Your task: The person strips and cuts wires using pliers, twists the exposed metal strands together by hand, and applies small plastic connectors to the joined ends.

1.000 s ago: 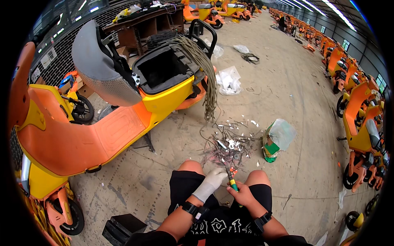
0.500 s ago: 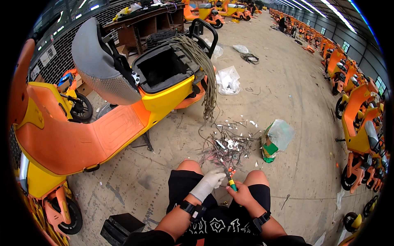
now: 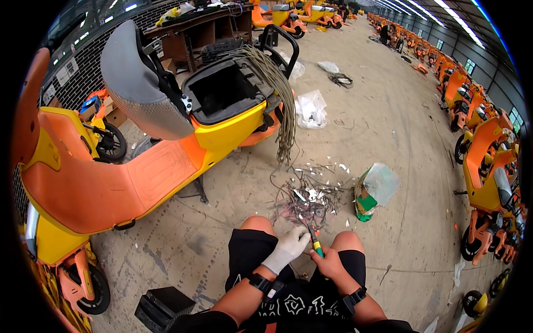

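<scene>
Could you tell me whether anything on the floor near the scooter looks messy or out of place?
Yes: a litter of cut wires and white scraps lies strewn on the concrete just beyond the knees, below the wire bundle hanging from the scooter.

The one camera sat on my head and looked steeply down and forward over my lap, where I crouched on the concrete floor. My knees and both forearms came in from the lower edge, very near the lens. The orange and yellow scooter filled the left half, close by, and a row of scooters ran along the right rim, well apart from me. The wide fisheye bent the floor and far hall toward a dark round border. No second view shared the scene.
</scene>
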### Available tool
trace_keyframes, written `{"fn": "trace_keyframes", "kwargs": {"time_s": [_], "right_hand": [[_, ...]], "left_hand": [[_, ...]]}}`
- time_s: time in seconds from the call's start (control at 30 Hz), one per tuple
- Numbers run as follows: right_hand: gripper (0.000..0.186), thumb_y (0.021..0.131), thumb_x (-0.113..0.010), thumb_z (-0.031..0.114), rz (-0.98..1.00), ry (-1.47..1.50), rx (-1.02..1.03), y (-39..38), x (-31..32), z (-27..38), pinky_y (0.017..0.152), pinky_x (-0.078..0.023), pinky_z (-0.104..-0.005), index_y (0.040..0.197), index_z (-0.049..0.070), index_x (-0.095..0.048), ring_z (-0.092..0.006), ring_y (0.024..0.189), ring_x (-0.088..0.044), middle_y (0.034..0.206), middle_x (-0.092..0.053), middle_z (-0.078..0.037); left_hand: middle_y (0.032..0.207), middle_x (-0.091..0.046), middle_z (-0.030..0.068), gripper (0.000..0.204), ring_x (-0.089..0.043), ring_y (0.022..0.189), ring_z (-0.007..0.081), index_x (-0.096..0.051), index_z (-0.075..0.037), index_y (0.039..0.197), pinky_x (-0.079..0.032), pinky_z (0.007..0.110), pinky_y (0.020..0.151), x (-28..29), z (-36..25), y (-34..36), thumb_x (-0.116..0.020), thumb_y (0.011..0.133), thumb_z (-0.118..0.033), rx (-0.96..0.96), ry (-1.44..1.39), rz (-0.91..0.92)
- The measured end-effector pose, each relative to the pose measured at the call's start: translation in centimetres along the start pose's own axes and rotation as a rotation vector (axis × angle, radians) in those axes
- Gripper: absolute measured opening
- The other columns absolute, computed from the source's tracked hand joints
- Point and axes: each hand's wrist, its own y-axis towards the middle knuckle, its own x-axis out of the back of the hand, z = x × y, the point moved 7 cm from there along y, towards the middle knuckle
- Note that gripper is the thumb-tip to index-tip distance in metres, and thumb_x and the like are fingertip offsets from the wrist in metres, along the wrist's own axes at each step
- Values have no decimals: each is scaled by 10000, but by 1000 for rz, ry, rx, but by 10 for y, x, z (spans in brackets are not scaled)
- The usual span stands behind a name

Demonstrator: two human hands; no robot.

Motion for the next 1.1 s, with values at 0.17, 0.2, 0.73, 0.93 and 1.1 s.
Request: {"fn": "trace_keyframes", "kwargs": {"time_s": [0.17,0.2,0.73,0.93,1.1], "right_hand": [[324,949,-677,268,-9,35,243,3,-6,2,829,-503,-338,1066,-34,-676,-212,901,-639,982,-682,-128],[329,946,-681,262,-12,47,269,3,-6,3,867,-502,-342,1085,-35,-677,-232,948,-647,1027,-682,-142],[319,936,-686,259,-49,-13,322,-2,-1,13,800,-506,-357,991,-54,-657,-262,855,-637,940,-665,-149],[305,943,-682,266,-60,80,161,-1,3,2,718,-494,-327,969,-37,-662,-161,742,-584,793,-643,-81],[330,931,-698,265,13,132,-16,2,-3,-12,803,-517,-340,1010,-55,-684,-227,871,-672,960,-696,-168]], "left_hand": [[835,-691,93,328,-654,745,247,-681,-7,1138,-512,371,690,-7,19,9,-553,931,-227,-13,-253,70],[781,-674,63,328,-634,676,220,-685,-3,1149,-505,354,628,-7,20,10,-556,930,-211,0,-325,89],[617,-409,-71,146,-332,450,71,-588,-87,870,-240,250,434,-35,48,-1,-556,963,-195,563,-1090,364],[962,-716,171,313,-694,909,281,-653,16,1061,-517,391,837,-4,-3,1,-540,949,-253,-32,-119,15],[950,-712,171,316,-693,897,286,-652,10,1068,-518,396,826,-5,3,1,-547,945,-261,-32,-87,-32]]}}
